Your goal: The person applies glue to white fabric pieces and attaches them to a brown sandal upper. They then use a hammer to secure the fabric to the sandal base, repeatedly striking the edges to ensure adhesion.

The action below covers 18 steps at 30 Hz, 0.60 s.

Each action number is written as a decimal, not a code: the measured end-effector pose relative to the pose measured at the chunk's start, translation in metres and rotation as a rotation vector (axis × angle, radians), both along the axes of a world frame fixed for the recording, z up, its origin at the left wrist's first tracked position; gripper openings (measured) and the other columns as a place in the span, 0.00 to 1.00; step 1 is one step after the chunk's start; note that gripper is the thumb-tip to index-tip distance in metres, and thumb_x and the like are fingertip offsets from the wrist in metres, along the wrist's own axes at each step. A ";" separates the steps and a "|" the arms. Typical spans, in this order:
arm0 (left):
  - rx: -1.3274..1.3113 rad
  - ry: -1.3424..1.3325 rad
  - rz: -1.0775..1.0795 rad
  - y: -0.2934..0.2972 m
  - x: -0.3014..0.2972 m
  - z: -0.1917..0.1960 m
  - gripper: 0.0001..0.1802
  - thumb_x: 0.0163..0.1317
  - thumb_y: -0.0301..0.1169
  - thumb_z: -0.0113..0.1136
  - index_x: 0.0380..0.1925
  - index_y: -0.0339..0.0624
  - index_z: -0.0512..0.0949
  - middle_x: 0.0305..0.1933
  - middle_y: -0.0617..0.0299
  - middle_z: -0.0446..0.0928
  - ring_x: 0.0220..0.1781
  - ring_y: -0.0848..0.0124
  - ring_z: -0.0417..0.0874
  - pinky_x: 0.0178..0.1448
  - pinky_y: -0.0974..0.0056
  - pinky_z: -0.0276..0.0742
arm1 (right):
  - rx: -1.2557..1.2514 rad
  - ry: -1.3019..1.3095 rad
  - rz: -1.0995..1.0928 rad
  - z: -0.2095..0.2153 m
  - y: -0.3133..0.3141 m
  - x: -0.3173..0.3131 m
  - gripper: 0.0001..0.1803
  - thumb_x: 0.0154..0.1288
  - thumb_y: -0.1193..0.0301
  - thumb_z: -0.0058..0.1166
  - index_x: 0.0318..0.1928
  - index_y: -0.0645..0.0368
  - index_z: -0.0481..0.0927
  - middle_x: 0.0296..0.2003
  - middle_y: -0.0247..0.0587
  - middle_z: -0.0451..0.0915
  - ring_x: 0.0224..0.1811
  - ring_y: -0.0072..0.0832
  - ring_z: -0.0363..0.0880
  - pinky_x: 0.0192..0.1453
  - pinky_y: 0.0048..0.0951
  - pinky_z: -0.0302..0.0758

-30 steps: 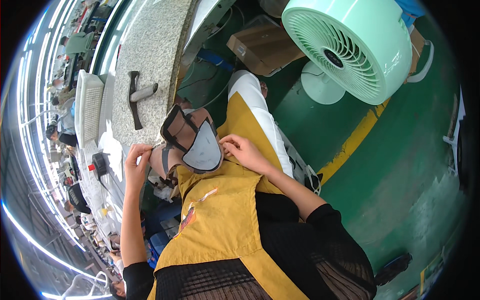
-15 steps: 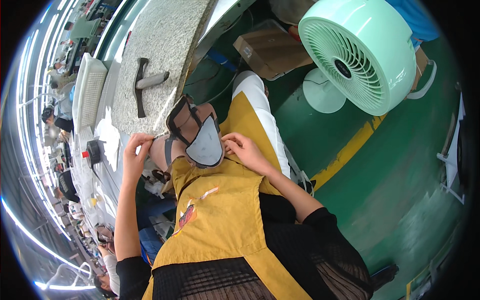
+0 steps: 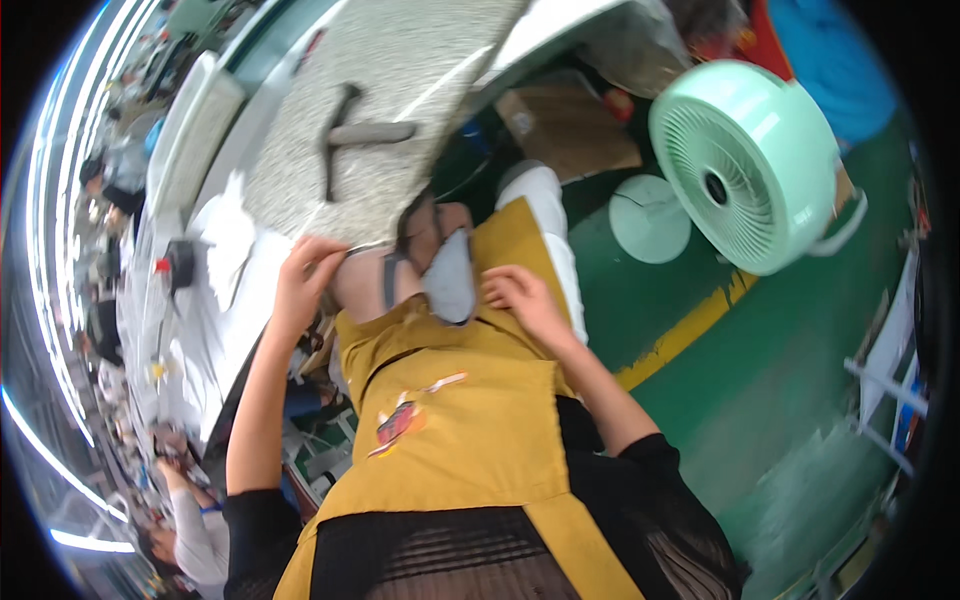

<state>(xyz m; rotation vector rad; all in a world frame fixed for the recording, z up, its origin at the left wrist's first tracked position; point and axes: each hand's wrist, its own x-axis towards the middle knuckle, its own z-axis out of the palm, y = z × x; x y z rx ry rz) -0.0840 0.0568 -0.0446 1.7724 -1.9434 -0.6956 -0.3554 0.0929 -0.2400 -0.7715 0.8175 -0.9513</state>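
On my lap, over the mustard apron (image 3: 450,440), lies a brown leather-like piece (image 3: 362,285) with dark straps and a rounded grey panel (image 3: 452,280). Its exact kind I cannot make out; it could be part of a bag. My left hand (image 3: 308,272) pinches its left edge between thumb and fingers, beside the stone slab. Just right of the grey panel, my right hand (image 3: 522,298) hangs with loosely bent fingers, a small gap from the panel, and nothing shows in it. A hammer (image 3: 365,132) with a dark head lies on the speckled stone slab (image 3: 290,170).
To the right a mint-green fan (image 3: 745,165) stands on the green floor (image 3: 700,440), near a cardboard box (image 3: 570,130). Left of the slab are a white plastic basket (image 3: 195,140), crumpled white paper (image 3: 228,240) and a black roll-like item (image 3: 178,265). Other people work further left.
The view has shifted, so slab, hammer and fan sit differently in the picture. My right hand has drawn slightly away from the grey panel's edge; my left hand keeps its pinch.
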 end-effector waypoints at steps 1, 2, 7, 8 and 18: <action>0.016 -0.018 0.004 -0.003 -0.002 0.003 0.07 0.60 0.24 0.57 0.37 0.37 0.81 0.34 0.58 0.75 0.41 0.67 0.76 0.48 0.67 0.71 | 0.031 0.026 -0.005 0.005 -0.007 -0.009 0.11 0.71 0.71 0.47 0.48 0.63 0.77 0.36 0.38 0.80 0.37 0.22 0.79 0.41 0.22 0.76; -0.008 -0.016 -0.022 -0.002 0.005 0.000 0.07 0.59 0.25 0.58 0.37 0.37 0.81 0.34 0.57 0.75 0.41 0.64 0.77 0.47 0.65 0.71 | -0.050 0.141 -0.026 0.025 -0.016 -0.018 0.12 0.71 0.71 0.47 0.49 0.63 0.77 0.38 0.37 0.81 0.37 0.21 0.79 0.41 0.22 0.76; -0.126 0.003 -0.169 -0.007 0.010 -0.004 0.06 0.58 0.23 0.59 0.36 0.40 0.81 0.36 0.60 0.75 0.41 0.65 0.78 0.45 0.66 0.73 | -0.354 0.274 -0.095 0.137 -0.064 -0.031 0.11 0.72 0.72 0.46 0.48 0.64 0.77 0.41 0.36 0.80 0.42 0.20 0.77 0.47 0.22 0.74; -0.151 0.006 -0.186 -0.007 0.013 -0.005 0.06 0.57 0.24 0.60 0.36 0.41 0.81 0.35 0.60 0.75 0.40 0.65 0.77 0.45 0.66 0.73 | -0.390 0.309 -0.066 0.161 -0.071 -0.020 0.09 0.70 0.74 0.47 0.47 0.62 0.77 0.41 0.36 0.79 0.41 0.21 0.78 0.47 0.23 0.73; -0.231 0.059 -0.335 -0.017 0.020 -0.011 0.09 0.54 0.25 0.60 0.37 0.46 0.80 0.35 0.62 0.73 0.40 0.62 0.76 0.43 0.60 0.75 | -1.330 1.404 0.132 0.189 -0.189 0.097 0.16 0.61 0.62 0.57 0.47 0.56 0.75 0.45 0.39 0.75 0.48 0.39 0.77 0.48 0.37 0.76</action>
